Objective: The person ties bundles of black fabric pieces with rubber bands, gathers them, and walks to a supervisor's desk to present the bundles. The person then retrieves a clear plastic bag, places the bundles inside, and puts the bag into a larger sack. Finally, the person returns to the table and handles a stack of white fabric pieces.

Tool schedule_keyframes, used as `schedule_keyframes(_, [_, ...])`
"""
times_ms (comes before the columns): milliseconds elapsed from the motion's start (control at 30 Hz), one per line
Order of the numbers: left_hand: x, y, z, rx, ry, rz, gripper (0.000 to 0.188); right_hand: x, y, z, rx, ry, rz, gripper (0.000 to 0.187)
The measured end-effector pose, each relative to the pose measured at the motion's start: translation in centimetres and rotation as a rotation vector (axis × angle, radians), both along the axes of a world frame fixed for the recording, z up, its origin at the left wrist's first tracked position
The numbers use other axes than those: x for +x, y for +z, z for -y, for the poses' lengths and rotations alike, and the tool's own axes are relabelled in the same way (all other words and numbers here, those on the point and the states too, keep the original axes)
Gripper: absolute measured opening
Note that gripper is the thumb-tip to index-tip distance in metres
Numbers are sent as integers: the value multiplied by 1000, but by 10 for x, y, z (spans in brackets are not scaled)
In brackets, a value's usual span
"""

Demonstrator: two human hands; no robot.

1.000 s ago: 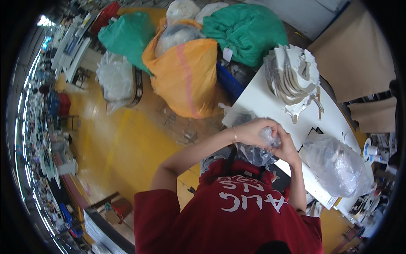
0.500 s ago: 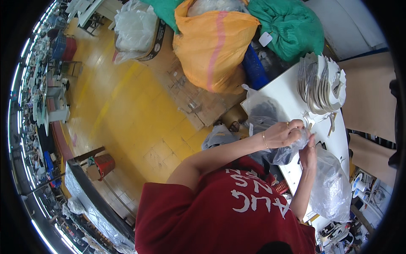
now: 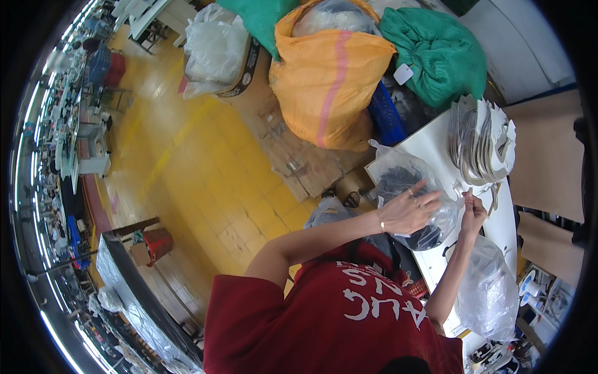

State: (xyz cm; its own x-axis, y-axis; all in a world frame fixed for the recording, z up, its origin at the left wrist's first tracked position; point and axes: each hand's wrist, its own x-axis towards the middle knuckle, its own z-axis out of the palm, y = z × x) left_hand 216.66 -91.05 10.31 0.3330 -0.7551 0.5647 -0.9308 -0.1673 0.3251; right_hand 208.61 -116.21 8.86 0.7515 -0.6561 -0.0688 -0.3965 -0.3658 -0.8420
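Observation:
A clear plastic bag [image 3: 398,167] with dark grey contents, perhaps folded cloth, lies along the left edge of the white table. My left hand [image 3: 410,210] rests over this bag with its fingers spread apart and the palm turned down. At the bag's gathered end, my right hand [image 3: 473,215] has its thumb and fingertips pinched together on the thin plastic. Between the two hands the plastic is crumpled and partly stretched. Exactly where the bag's opening is, I cannot tell.
A stack of curved grey-white pieces [image 3: 481,140] stands on the white table [image 3: 430,134] beyond my hands. Another clear plastic bag [image 3: 489,290] lies near my right forearm. Past the table are an orange sack [image 3: 311,81], a green sack [image 3: 436,56] and a blue crate [image 3: 385,107].
My left hand has loosened from a closed grip near the right hand, spread its fingers and drawn back over the bag. My right hand keeps its pinch. The whole view has shifted slightly.

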Motion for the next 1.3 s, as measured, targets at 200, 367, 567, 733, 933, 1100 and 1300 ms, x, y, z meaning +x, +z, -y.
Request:
schedule_keyframes(200, [-38, -14, -42, -53, -142, -194, 13, -10, -65, 20, -286, -147, -164, 25])
schedule_keyframes(367, [-48, -16, -60, 42, -82, -377, 8, -14, -84, 19, -473, -144, -294, 29])
schedule_keyframes(567, [-15, -25, -41, 54, 180, -806, 18, -21, -37, 26, 175, -233, 72, 37])
schedule_keyframes(733, [-6, 5, -16, -134, 146, -884, 27, -24, 24, -6, 967, -195, 515, 38])
schedule_keyframes(933, [2, 52, 44, -279, -137, -853, 27, -25, 64, -79, 613, 108, 305, 43])
schedule_keyframes(1100, [8, 46, 71, -122, -91, -1684, 38, -25, 81, -67, 818, -96, 714, 41])
schedule_keyframes(1300, [19, 67, 78, -68, -116, -699, 21, -27, 53, -58, -461, 473, 38, 52])
